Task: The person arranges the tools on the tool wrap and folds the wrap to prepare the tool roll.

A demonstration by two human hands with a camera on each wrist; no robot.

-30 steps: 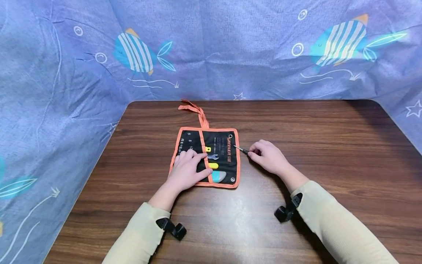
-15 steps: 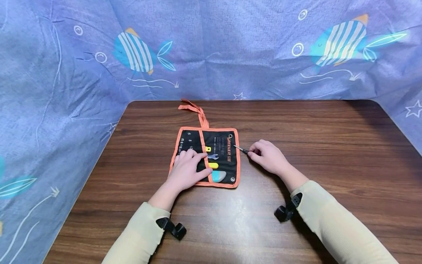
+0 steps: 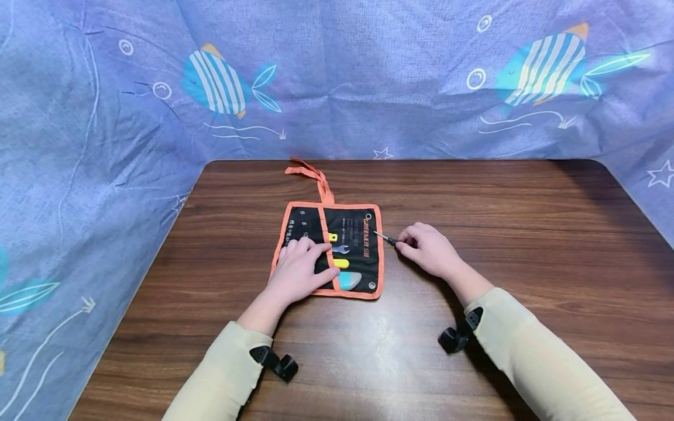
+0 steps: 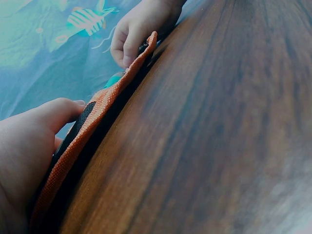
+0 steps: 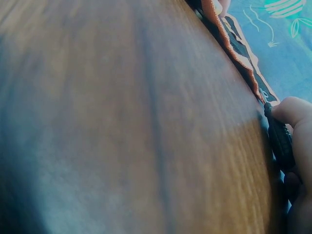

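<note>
A black tool pouch (image 3: 364,268) with orange edging lies unfolded on the table. My left hand (image 3: 299,270) rests on its left part, fingers spread over the pocket band. Sticking out of the pockets are a small yellow end with a hole (image 3: 333,238), an open-ended wrench (image 3: 341,249), a rounded yellow end (image 3: 341,264) and a teal-and-grey rounded end (image 3: 349,281). Right of the pouch, my right hand (image 3: 429,250) pinches a small screwdriver (image 3: 387,238). Its metal shaft points left over the pouch's right edge; the black handle (image 5: 280,141) shows in the right wrist view.
Orange tie straps (image 3: 322,186) trail from the pouch's far edge. The brown wooden table (image 3: 516,234) extends around both hands. A blue fish-print cloth (image 3: 337,76) hangs behind the table and along its sides. Each sleeve carries a small black camera mount (image 3: 279,365).
</note>
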